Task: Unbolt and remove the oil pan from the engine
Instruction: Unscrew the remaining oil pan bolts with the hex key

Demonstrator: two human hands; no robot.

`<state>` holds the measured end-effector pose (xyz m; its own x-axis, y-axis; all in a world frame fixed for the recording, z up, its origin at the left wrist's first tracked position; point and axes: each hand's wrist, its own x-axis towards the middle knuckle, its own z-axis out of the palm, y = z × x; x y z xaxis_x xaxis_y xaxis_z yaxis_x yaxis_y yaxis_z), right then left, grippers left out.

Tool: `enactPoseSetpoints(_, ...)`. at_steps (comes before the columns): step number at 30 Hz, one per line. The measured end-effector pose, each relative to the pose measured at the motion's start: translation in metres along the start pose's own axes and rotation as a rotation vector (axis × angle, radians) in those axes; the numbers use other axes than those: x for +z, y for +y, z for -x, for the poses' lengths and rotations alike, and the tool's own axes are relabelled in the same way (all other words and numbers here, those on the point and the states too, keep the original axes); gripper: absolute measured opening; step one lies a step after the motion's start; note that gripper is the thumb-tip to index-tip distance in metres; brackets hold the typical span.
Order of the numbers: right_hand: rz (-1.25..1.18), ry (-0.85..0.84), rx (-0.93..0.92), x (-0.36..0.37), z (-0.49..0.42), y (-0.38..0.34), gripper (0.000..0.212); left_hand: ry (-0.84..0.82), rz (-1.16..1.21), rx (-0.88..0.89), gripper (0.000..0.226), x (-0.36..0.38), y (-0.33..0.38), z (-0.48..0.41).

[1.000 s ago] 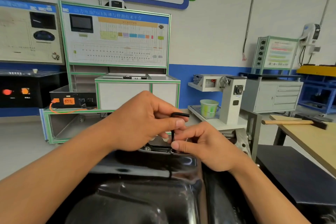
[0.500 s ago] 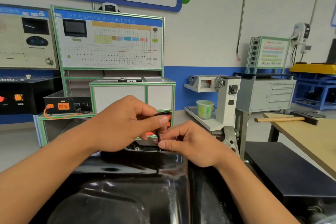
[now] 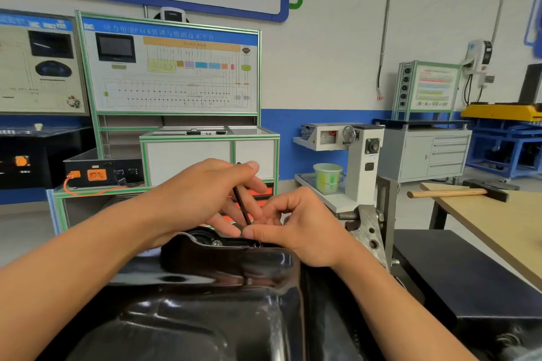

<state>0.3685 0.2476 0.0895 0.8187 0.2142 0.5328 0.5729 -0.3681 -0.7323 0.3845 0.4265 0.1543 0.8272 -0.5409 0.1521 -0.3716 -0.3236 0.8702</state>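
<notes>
The glossy black oil pan fills the lower middle of the view, bolted upward on the engine. At its far rim a black hex key stands tilted, its tip down at a bolt that my fingers hide. My left hand holds the key's upper part between thumb and fingers. My right hand pinches the key's lower end close to the rim. Another bolt head shows on the rim just left of the key.
An engine stand bracket rises right of the pan. A wooden table with a hammer stands at the right, a dark bench below it. Training panels and cabinets line the far wall; a green bucket sits behind.
The hex key has turned: its short arm, earlier pointing right above my fingers, is now hidden in my left hand and the shaft leans. The view shifted slightly.
</notes>
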Motion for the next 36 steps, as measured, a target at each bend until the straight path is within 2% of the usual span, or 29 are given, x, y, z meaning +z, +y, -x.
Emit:
enactPoseSetpoints(3, 0.014, 0.019, 0.032, -0.001, 0.000, 0.002, 0.013, -0.037, 0.030, 0.048, 0.023, -0.005, -0.002, 0.002)
enactPoseSetpoints(5, 0.033, 0.017, 0.036, -0.003, 0.001, 0.002, 0.013, -0.035, 0.034, 0.133, 0.025, -0.008, -0.002, 0.004)
enactPoseSetpoints(11, 0.047, 0.009, 0.040, -0.006, 0.002, 0.004, 0.012, 0.181, -0.023, 0.309, 0.015, -0.012, -0.003, 0.000)
enactPoseSetpoints(13, 0.044, 0.012, 0.029, -0.004, 0.002, 0.004, 0.016, 0.240, -0.073, 0.308, 0.021, -0.010, -0.004, -0.001)
enactPoseSetpoints(16, 0.042, 0.023, 0.000, -0.002, 0.001, 0.002, 0.011, 0.240, -0.235, 0.327, 0.031, -0.004, -0.006, -0.001)
enactPoseSetpoints(19, 0.041, 0.016, -0.013, -0.002, 0.001, 0.000, 0.016, 0.256, -0.343, 0.367, 0.037, 0.000, -0.007, -0.003)
enactPoseSetpoints(22, 0.069, 0.006, -0.015, -0.004, 0.002, 0.001, 0.015, 0.243, -0.387, 0.381, 0.031, -0.002, -0.008, -0.001)
enactPoseSetpoints(25, 0.067, 0.001, -0.019, -0.005, 0.003, 0.003, 0.011, 0.234, -0.308, 0.392, 0.005, -0.009, -0.009, 0.002)
enactPoseSetpoints(29, 0.053, -0.008, -0.035, -0.006, 0.003, 0.006, 0.007, 0.115, -0.282, 0.398, 0.032, -0.012, -0.008, 0.003)
enactPoseSetpoints(32, 0.063, -0.007, -0.057, -0.006, 0.003, 0.007, 0.006, 0.035, -0.259, 0.419, 0.034, -0.010, -0.006, 0.004)
enactPoseSetpoints(36, 0.074, -0.003, -0.080, -0.007, 0.004, 0.008, 0.006, 0.013, -0.200, 0.421, 0.029, -0.011, -0.006, 0.003)
